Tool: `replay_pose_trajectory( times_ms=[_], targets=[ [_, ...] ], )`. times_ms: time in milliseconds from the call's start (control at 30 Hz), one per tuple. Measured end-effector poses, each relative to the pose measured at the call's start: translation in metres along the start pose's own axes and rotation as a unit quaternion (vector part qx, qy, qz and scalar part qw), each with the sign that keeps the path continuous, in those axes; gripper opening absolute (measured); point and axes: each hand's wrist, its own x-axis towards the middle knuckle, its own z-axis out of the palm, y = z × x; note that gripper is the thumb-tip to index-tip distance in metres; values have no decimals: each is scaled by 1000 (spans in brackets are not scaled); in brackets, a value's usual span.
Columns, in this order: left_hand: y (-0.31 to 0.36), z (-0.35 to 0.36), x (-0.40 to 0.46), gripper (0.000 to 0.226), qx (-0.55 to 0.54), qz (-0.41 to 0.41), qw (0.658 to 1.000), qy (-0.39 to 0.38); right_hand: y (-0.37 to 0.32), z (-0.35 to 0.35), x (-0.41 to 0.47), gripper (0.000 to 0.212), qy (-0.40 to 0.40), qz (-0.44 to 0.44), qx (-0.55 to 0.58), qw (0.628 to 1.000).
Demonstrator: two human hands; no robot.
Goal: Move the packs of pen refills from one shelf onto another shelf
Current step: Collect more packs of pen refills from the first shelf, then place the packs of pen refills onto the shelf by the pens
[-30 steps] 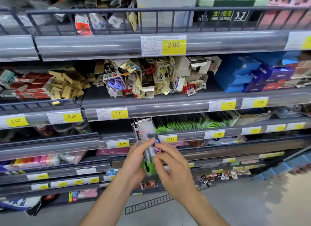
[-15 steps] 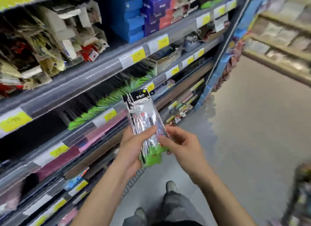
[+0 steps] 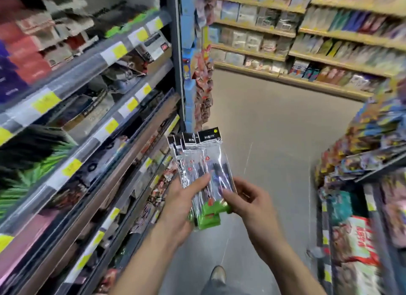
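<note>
I hold a fanned stack of several packs of pen refills [image 3: 204, 162] upright over the aisle floor. They are clear plastic sleeves with black header cards and green bottoms. My left hand [image 3: 182, 206] grips the stack from the left, thumb across the front. My right hand [image 3: 248, 202] pinches the lower right edge near the green ends. The shelf with more green-ended refill packs [image 3: 33, 178] lies at the far left, well away from my hands.
A grey shelf unit [image 3: 105, 127] with yellow price tags runs along the left. Wooden shelves of goods [image 3: 307, 50] stand across the aisle end. A low rack of packets [image 3: 373, 162] is at the right. Grey floor [image 3: 274, 140] lies ahead, my shoe [image 3: 218, 275] below.
The view has swung right, from facing the shelf to looking down the aisle. The packs have come away from the shelf, still held in both hands, and now fan out.
</note>
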Motion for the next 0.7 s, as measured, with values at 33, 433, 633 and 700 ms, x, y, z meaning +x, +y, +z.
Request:
replay_pose_trajectory(
  times_ms=[33, 433, 633, 700],
  targets=[
    [-2, 12, 10, 63, -5, 3, 1000, -8, -7, -10, 14, 22, 1, -3, 4, 1000],
    [26, 74, 127, 47, 4, 39, 998, 58, -49, -37, 181, 25, -81, 11, -2, 997],
    [72, 97, 239, 47, -56, 69, 993, 78, -86, -25, 294, 29, -116, -17, -44, 992],
    [93, 109, 273, 49, -78, 69, 990, 100, -102, -22, 331, 27, -121, -19, -55, 991]
  ],
)
